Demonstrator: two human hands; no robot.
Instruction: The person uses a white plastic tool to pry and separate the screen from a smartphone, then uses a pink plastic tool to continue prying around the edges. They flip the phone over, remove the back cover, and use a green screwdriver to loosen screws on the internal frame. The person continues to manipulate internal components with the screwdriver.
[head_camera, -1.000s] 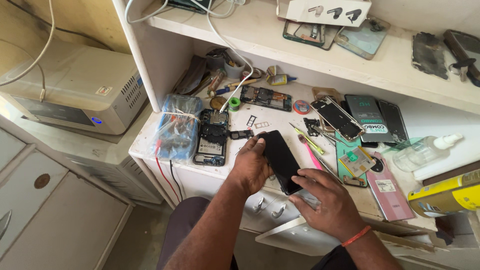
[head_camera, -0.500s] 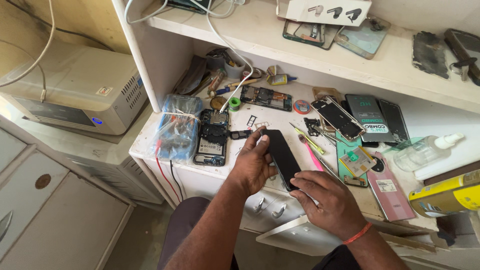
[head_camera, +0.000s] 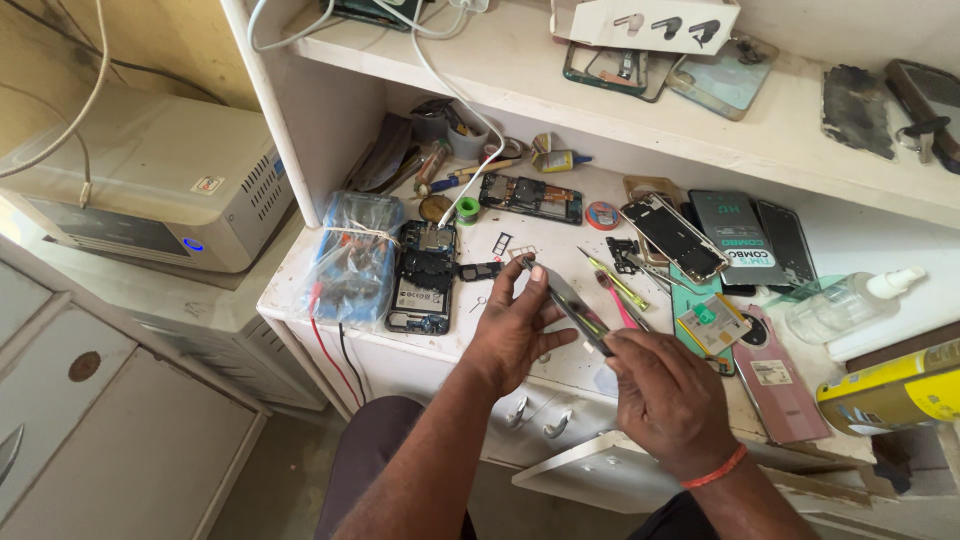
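Fingers of the left hand (head_camera: 510, 335) and right hand (head_camera: 668, 395) pinch a dark phone panel (head_camera: 572, 305) edge-on. Opened phone (head_camera: 425, 277) lies nearby on the white bench (head_camera: 300, 290).

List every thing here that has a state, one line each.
Phone panel: held edge-on between both hands, above the desk.
Left hand: gripping panel's upper end.
Right hand: gripping its lower end.
Opened phone: back off, insides exposed, lying flat.
Spray bottle: lying on its side.
Grey box: blue light on.
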